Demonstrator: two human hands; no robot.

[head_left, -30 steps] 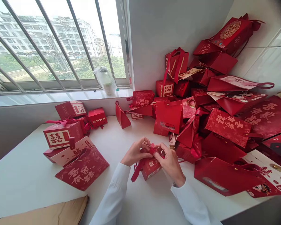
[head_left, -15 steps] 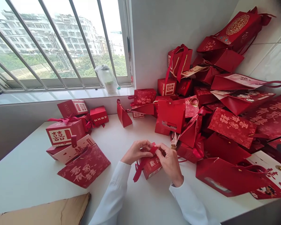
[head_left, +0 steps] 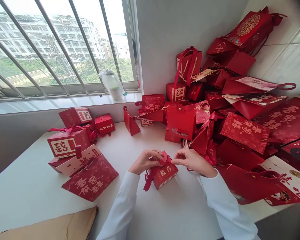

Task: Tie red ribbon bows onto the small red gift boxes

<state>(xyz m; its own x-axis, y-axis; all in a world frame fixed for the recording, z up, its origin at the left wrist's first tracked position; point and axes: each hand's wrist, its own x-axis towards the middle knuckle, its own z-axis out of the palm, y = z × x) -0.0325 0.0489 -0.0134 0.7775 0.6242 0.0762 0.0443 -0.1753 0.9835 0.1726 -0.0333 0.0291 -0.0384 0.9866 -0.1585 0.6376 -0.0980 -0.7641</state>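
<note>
A small red box (head_left: 165, 176) with pale lettering sits on the white table in front of me, a red ribbon (head_left: 151, 176) around it and one end hanging at its left side. My left hand (head_left: 148, 161) pinches the ribbon loop on top of the box. At the box's upper right, my right hand (head_left: 192, 160) has thumb and forefinger pressed together on the ribbon near the knot. The rest of the right hand's fingers are curled.
Many red gift bags and boxes (head_left: 245, 131) are piled at the right. Several more boxes (head_left: 69, 143) stand at the left. Cardboard (head_left: 47, 226) lies at the lower left. A bagged jar (head_left: 112, 83) stands on the windowsill.
My right hand has moved right, off the top of the box, uncovering more of its lettering. My left hand stays at the ribbon. The view has shifted slightly.
</note>
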